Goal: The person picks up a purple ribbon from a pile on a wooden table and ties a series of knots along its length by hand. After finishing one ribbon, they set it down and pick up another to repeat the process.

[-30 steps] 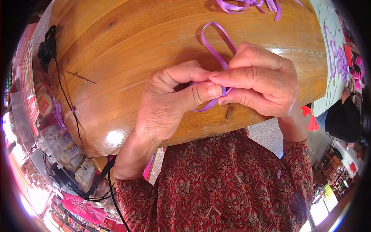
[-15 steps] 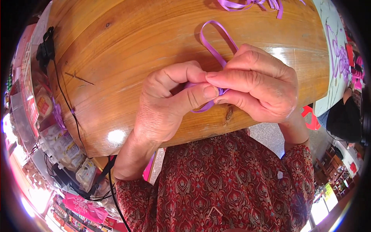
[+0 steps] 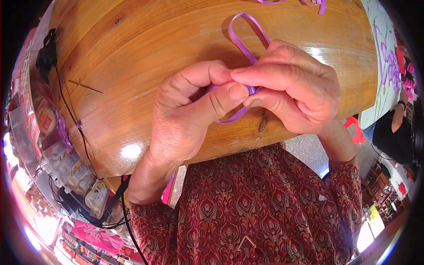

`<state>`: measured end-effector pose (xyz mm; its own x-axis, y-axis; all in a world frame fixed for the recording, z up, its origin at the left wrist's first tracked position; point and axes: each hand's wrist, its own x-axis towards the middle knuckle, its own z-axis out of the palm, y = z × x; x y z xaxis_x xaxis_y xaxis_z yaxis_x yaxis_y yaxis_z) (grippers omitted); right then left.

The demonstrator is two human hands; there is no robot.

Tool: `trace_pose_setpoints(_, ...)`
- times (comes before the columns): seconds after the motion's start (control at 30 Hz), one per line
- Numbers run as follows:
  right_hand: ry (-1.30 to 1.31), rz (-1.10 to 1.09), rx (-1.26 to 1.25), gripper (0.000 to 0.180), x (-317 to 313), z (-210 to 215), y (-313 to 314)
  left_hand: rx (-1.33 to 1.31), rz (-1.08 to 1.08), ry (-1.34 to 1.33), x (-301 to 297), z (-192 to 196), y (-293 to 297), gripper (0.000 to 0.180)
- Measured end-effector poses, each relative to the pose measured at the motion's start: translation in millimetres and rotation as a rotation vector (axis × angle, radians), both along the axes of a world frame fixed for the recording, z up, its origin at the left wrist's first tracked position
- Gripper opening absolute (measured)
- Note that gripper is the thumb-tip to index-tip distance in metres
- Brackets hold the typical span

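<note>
A narrow purple ribbon [image 3: 240,44] is pinched between my two hands above the wooden table [image 3: 145,66]. My left hand [image 3: 187,108] is closed, its thumb pressing the ribbon against bent fingers. Close against it, my right hand [image 3: 293,88] also grips the ribbon between thumb and fingertips. A small dark purple fold shows where the fingertips meet; its exact shape is mostly hidden by them. One long loop of ribbon stretches away past my fingers on the far side, and a shorter loop hangs below, toward me.
More purple ribbon [image 3: 321,6] lies at the table's far edge. A black cable [image 3: 70,110] runs down the left side near a thin brown twig [image 3: 86,86]. Bagged goods [image 3: 66,163] stand left of the table. At right are a white table [image 3: 375,57], a red stool [image 3: 354,129] and another person [image 3: 393,132].
Both hands keep their pinch on the ribbon and sit slightly higher in view, with the table shifted likewise. At right, the other person's forearm shows more.
</note>
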<state>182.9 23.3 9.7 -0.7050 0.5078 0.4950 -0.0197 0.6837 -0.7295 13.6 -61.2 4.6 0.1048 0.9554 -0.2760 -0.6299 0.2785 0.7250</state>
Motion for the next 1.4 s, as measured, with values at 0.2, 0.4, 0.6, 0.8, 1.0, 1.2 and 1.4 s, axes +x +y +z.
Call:
trace_pose_setpoints(0.2,-0.052,0.015,-0.179,0.044,7,12,6,0.076,-0.021,-0.051,2,9,0,0.011)
trace_pose_setpoints(0.4,-0.038,-0.029,-0.421,0.049,11,19,1,0.084,-0.018,-0.068,-7,-6,-6,0.016)
trace_pose_setpoints(0.6,-0.041,-0.044,-0.232,0.035,17,18,7,0.121,0.078,0.123,1,0,0,0.020)
trace_pose_setpoints(0.8,0.051,-0.105,-0.285,0.018,45,13,8,0.466,0.302,1.030,18,-1,14,0.038)
trace_pose_setpoints(1.0,-0.012,-0.238,-0.291,0.015,106,26,14,0.337,0.297,0.907,2,-25,5,0.032)
trace_pose_setpoints(1.2,0.023,-1.059,0.050,0.015,213,79,75,0.273,0.155,0.863,3,-39,8,0.024)
trace_pose_setpoints(1.4,-0.489,-1.545,0.904,0.024,318,96,141,0.250,0.162,0.929,5,-31,11,0.018)
